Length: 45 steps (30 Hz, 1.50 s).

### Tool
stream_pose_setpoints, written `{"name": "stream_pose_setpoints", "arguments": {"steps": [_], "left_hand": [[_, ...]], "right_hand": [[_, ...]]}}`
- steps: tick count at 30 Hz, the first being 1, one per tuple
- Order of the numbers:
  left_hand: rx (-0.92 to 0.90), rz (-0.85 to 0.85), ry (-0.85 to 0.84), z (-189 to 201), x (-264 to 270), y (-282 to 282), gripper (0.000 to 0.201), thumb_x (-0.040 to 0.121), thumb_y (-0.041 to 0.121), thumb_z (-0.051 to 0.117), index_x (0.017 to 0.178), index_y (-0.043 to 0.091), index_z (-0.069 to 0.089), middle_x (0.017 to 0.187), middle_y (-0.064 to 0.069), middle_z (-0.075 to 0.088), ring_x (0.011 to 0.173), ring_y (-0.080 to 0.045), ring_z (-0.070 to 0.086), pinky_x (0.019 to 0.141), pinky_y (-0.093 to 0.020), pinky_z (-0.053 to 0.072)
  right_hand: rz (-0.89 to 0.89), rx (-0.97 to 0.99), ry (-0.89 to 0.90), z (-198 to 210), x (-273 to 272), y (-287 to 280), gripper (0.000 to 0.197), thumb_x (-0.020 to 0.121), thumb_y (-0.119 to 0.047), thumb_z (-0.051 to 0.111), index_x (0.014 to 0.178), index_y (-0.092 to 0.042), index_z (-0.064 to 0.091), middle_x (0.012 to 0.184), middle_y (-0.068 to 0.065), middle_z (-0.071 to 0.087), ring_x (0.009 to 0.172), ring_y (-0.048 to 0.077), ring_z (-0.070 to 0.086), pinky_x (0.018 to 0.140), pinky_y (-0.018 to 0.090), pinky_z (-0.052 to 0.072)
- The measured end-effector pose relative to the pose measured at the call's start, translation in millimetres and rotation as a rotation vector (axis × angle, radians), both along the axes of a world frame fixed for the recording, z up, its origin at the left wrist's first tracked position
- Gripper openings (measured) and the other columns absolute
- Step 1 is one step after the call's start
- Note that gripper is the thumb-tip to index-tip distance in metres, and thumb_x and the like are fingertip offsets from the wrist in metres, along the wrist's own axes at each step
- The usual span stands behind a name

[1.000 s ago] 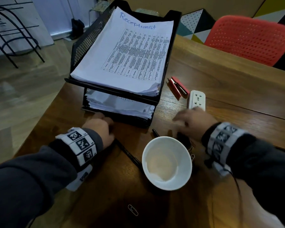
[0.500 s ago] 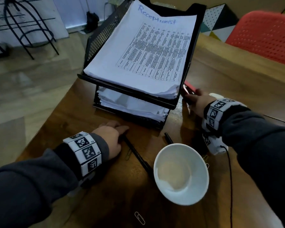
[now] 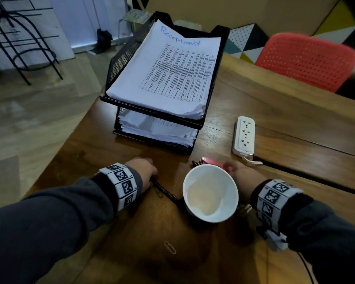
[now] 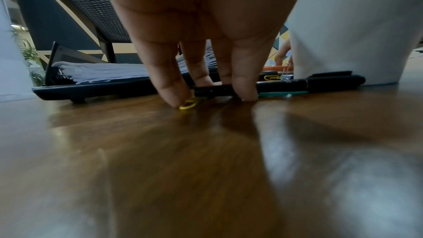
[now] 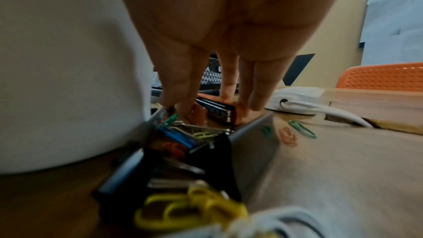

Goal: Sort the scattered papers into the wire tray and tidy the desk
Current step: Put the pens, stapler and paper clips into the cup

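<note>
**Papers are in, small things still to pick up**

The papers (image 3: 168,74) already sit in the wire tray (image 3: 119,64), at 12 o'clock from the hands. One pile is on the top shelf and one on the bottom shelf. So the step now looks like tidying the little things left on the desk (image 3: 285,124).

The left hand (image 3: 142,171) is down on the desk at 9 o'clock from the white cup (image 3: 210,192). Its fingertips (image 4: 248,93) press around a black pen (image 4: 286,86), and one finger touches a yellow paper clip (image 4: 188,103). It looks like a pinch just starting, not a full hold yet.

The right hand (image 3: 240,174) is at 2 o'clock from the cup. Its fingers are curled round a red stapler (image 5: 217,111) and hold it.

Next, I think the left hand must squeeze the pen tight and lift it. The clip is thin and flat, so it may need a fingernail. The stapler needs a good spot to go.

Counting: one tray with two shelves, two piles of paper, one cup, one stapler, one white power strip (image 3: 244,136) at 2 o'clock. I see two pens for sure. Several loose clips lie about, green (image 5: 302,129), orange, yellow and one plain one (image 3: 170,247) at 6 o'clock. A box (image 5: 183,151) by the cup holds more clips than I can count.
</note>
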<state>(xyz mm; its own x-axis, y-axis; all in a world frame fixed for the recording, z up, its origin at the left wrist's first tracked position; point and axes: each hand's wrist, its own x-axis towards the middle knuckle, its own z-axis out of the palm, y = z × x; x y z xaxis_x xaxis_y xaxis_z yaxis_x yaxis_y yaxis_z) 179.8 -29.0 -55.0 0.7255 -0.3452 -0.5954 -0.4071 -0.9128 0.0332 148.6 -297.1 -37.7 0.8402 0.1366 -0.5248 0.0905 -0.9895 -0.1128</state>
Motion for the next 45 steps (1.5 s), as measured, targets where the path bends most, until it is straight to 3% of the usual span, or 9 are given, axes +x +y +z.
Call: {"name": "stream_pose_setpoints", "arguments": {"steps": [8, 14, 21, 24, 28, 33, 36, 41, 45], "left_hand": [[-0.026, -0.007, 0.046, 25, -27, 6, 0.036, 0.090, 0.033, 0.054, 0.125, 0.025, 0.053, 0.127, 0.000, 0.052, 0.117, -0.021, 0.050, 0.099, -0.034, 0.044], [-0.425, 0.281, -0.281, 88, -32, 29, 0.017, 0.081, 0.031, 0.066, 0.097, 0.025, 0.069, 0.082, 0.010, 0.057, 0.083, -0.010, 0.053, 0.085, -0.028, 0.048], [-0.777, 0.284, -0.375, 151, -58, 0, 0.017, 0.071, 0.025, 0.075, 0.074, 0.037, 0.064, 0.070, 0.018, 0.057, 0.070, 0.003, 0.052, 0.064, -0.013, 0.041], [-0.592, 0.128, -0.327, 140, -62, -34, 0.011, 0.075, 0.028, 0.068, 0.086, 0.030, 0.070, 0.076, 0.010, 0.062, 0.076, -0.007, 0.056, 0.071, -0.017, 0.045], [-0.349, 0.008, -0.192, 107, -54, -72, 0.021, 0.081, 0.029, 0.058, 0.100, 0.023, 0.067, 0.097, 0.005, 0.065, 0.094, -0.013, 0.059, 0.078, -0.025, 0.049], [-0.555, 0.197, -0.209, 83, -49, -67, 0.061, 0.076, 0.042, 0.067, 0.130, 0.025, 0.043, 0.126, 0.000, 0.043, 0.117, -0.017, 0.045, 0.100, -0.036, 0.042], [-0.849, 0.411, -0.355, 75, -61, -47, 0.039, 0.078, 0.038, 0.064, 0.112, 0.027, 0.048, 0.114, 0.003, 0.040, 0.111, -0.017, 0.046, 0.098, -0.042, 0.045], [-0.471, -0.192, -0.210, 59, -92, -39, 0.036, 0.079, 0.053, 0.057, 0.111, 0.038, 0.058, 0.127, 0.015, 0.045, 0.126, -0.012, 0.030, 0.108, -0.036, 0.030], [-0.496, -0.156, -0.246, 58, -80, -39, 0.024, 0.087, 0.040, 0.052, 0.108, 0.033, 0.061, 0.123, 0.015, 0.051, 0.122, -0.011, 0.036, 0.106, -0.030, 0.032]], "right_hand": [[-0.229, 0.094, -0.048, -3, -45, -4, 0.030, 0.088, -0.028, 0.058, 0.118, -0.027, 0.057, 0.123, 0.005, 0.046, 0.112, 0.022, 0.050, 0.096, 0.030, 0.041], [-0.776, 0.503, -0.510, 23, -57, -39, 0.029, 0.081, -0.008, 0.061, 0.064, -0.030, 0.055, 0.081, 0.002, 0.064, 0.089, 0.028, 0.062, 0.083, 0.039, 0.052], [-0.754, 0.824, -1.009, 91, -84, -17, 0.029, 0.079, -0.005, 0.061, 0.067, -0.031, 0.058, 0.072, -0.011, 0.062, 0.067, 0.009, 0.057, 0.058, 0.008, 0.046], [-0.659, 0.888, -0.851, 87, -91, 8, 0.031, 0.076, -0.005, 0.063, 0.063, -0.033, 0.062, 0.071, -0.005, 0.065, 0.068, 0.018, 0.062, 0.063, 0.029, 0.052], [-0.455, 0.593, -0.511, 57, -94, 32, 0.021, 0.081, -0.012, 0.061, 0.070, -0.030, 0.056, 0.069, -0.008, 0.058, 0.063, 0.007, 0.053, 0.057, 0.014, 0.042], [-0.486, 0.539, -0.548, 38, -94, 19, 0.012, 0.087, -0.024, 0.058, 0.098, -0.025, 0.063, 0.100, -0.007, 0.057, 0.100, 0.015, 0.054, 0.089, 0.035, 0.047], [-0.693, 0.386, -0.402, 23, -90, -17, 0.029, 0.090, -0.032, 0.053, 0.118, -0.028, 0.058, 0.129, 0.000, 0.052, 0.120, 0.025, 0.046, 0.101, 0.043, 0.041], [-0.671, -0.003, 0.128, -8, -98, -23, 0.087, 0.071, -0.063, 0.064, 0.143, -0.044, 0.018, 0.149, 0.006, 0.023, 0.131, 0.036, 0.034, 0.104, 0.047, 0.039], [-0.644, -0.006, 0.083, -14, -97, -4, 0.086, 0.069, -0.059, 0.068, 0.140, -0.045, 0.023, 0.147, 0.005, 0.021, 0.128, 0.034, 0.033, 0.103, 0.046, 0.039]]}}
